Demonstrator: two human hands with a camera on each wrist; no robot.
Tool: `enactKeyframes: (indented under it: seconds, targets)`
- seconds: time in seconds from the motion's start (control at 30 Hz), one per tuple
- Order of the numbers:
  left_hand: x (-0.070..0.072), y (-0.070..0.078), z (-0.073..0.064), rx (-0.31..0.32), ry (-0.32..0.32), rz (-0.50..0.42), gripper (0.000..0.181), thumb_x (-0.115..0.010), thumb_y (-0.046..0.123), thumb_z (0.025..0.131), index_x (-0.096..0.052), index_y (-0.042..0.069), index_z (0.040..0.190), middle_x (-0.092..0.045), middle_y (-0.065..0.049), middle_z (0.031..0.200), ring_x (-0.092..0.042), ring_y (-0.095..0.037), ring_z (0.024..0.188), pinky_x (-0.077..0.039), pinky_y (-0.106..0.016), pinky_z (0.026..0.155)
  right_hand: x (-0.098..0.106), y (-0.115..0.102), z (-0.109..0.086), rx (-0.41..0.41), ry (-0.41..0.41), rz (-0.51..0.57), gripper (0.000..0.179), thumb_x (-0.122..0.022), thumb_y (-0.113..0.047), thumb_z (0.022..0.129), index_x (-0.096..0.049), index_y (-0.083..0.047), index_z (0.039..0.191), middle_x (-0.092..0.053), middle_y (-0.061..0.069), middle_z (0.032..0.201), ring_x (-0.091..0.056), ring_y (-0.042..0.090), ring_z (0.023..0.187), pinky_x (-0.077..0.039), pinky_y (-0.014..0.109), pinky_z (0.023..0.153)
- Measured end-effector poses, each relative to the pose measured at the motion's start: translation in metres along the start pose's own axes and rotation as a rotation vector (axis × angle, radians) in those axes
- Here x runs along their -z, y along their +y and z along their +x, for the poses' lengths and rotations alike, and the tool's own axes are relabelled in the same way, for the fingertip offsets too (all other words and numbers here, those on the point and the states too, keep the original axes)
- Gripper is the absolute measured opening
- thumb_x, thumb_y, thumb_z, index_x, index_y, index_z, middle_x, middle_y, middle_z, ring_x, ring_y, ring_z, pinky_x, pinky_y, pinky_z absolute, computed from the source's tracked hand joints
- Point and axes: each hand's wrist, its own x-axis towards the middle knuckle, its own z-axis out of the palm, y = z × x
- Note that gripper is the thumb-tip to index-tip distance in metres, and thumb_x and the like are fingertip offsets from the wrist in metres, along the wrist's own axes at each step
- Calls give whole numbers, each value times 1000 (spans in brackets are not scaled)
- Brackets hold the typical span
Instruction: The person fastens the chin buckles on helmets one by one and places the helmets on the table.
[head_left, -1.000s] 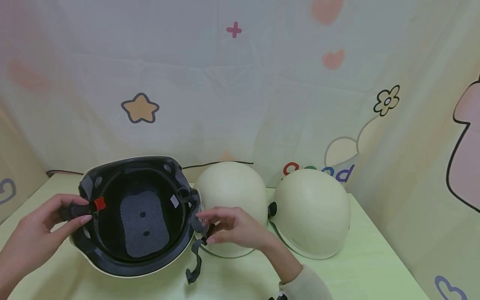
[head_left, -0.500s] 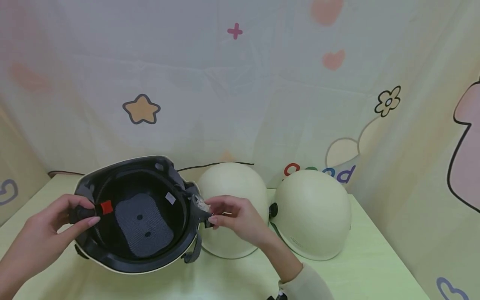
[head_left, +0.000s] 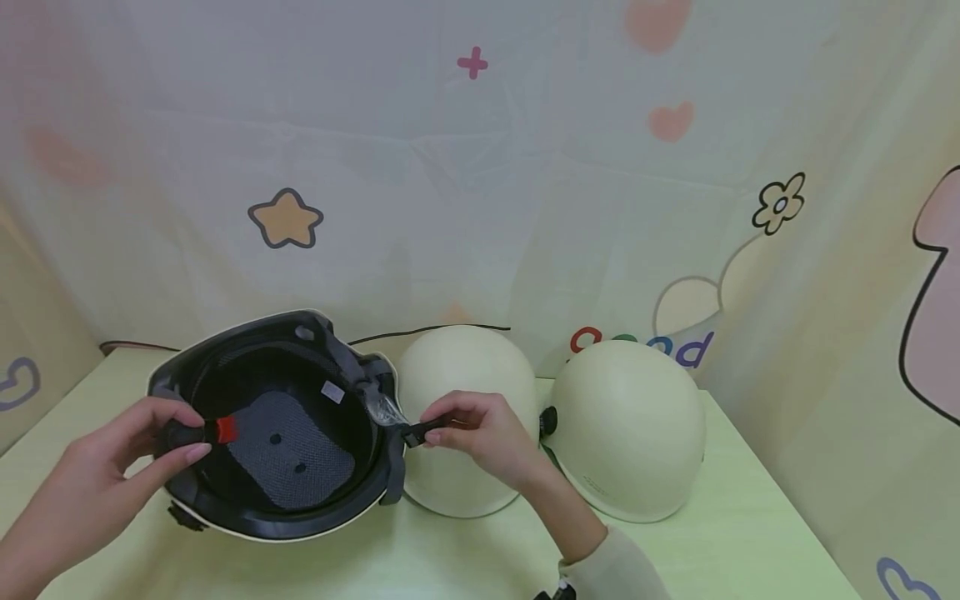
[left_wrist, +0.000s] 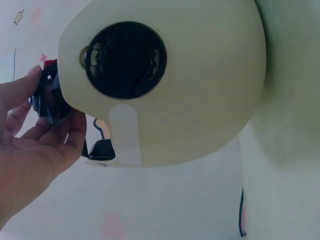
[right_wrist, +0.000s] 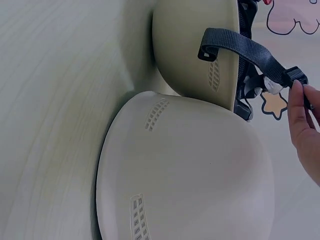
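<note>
A cream helmet [head_left: 262, 540] lies upturned on the table at left, its black padded inside facing the head camera. My left hand [head_left: 105, 467] pinches the black buckle piece with a red tab [head_left: 227, 429] at the helmet's left strap. On the other side, my right hand [head_left: 487, 433] pinches the black buckle end [head_left: 420, 431] of the right strap, drawn outward past the rim. The right wrist view shows this dark webbing strap [right_wrist: 250, 52] looping up to the fingertips. A round black knob [left_wrist: 125, 60] sits on the shell in the left wrist view.
Two more cream helmets stand dome up to the right, a middle one [head_left: 465, 367] close beside the upturned helmet and a right one [head_left: 630, 425]. A patterned curtain [head_left: 420, 192] hangs behind the pale table [head_left: 750, 533]. A thin dark cable [head_left: 427, 327] runs along the back.
The helmet has turned and tipped slightly. My left hand has moved a little right with the red-tabbed buckle. My right hand has drawn its buckle end up and outward from the rim.
</note>
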Motion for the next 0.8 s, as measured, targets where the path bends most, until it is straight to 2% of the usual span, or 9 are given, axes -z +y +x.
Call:
enactKeyframes:
  seconds: [0.1,0.23,0.37,0.47,0.6,0.67,0.7,0.8]
  targets:
    - [-2,3,0,-14,-11,-9,31,-71,2,77,-56,16,101,-59,2,83,-54,3,77,-39,-2,70,-2,0,1,6,-14,-5,15,-62,9,80,-61,12,96,-62,14,87,-62,15,75,-52,31,75]
    - [-2,6,1,-1,-42,38,34,-69,7,81,-58,15,113,-60,-2,94,-55,3,74,-41,-7,62,-5,1,3,41,-55,-15,13,-60,9,82,-60,12,95,-61,19,91,-59,14,78,-51,30,76]
    - [-2,8,1,1,-62,69,37,-67,10,83,-59,14,119,-57,-2,98,-54,-1,67,-40,-15,54,-7,1,4,87,-103,-4,10,-56,10,85,-56,12,95,-58,26,101,-57,16,85,-50,28,76]
    - [-4,11,1,-14,-61,53,34,-67,8,83,-59,14,115,-56,2,95,-55,-2,65,-39,-15,54,-8,2,4,96,-149,38,7,-51,11,87,-50,11,94,-55,29,109,-57,18,90,-50,37,79]
    - [-5,12,2,-41,-47,15,34,-68,3,81,-59,13,112,-57,5,93,-56,-2,63,-39,-13,54,-11,2,5,103,-216,116,5,-44,12,90,-45,11,94,-51,33,114,-58,38,92,-45,55,80]
    - [-5,12,2,-44,-48,2,35,-68,0,79,-59,12,111,-57,3,93,-56,-2,63,-40,-12,55,-13,2,6,116,-236,134,4,-43,12,90,-44,11,94,-50,34,116,-56,44,93,-43,59,79]
    - [-5,11,2,-44,-52,0,35,-68,-1,79,-59,12,111,-57,2,92,-56,-2,63,-40,-12,54,-14,2,6,123,-242,138,4,-43,12,91,-44,10,94,-49,33,118,-56,45,94,-42,61,78]
    - [-4,10,3,-34,-71,2,35,-66,-1,81,-57,11,113,-57,-2,93,-55,-2,67,-41,-9,57,-16,0,6,144,-245,110,4,-44,11,90,-45,7,92,-48,31,122,-56,33,99,-44,60,75]
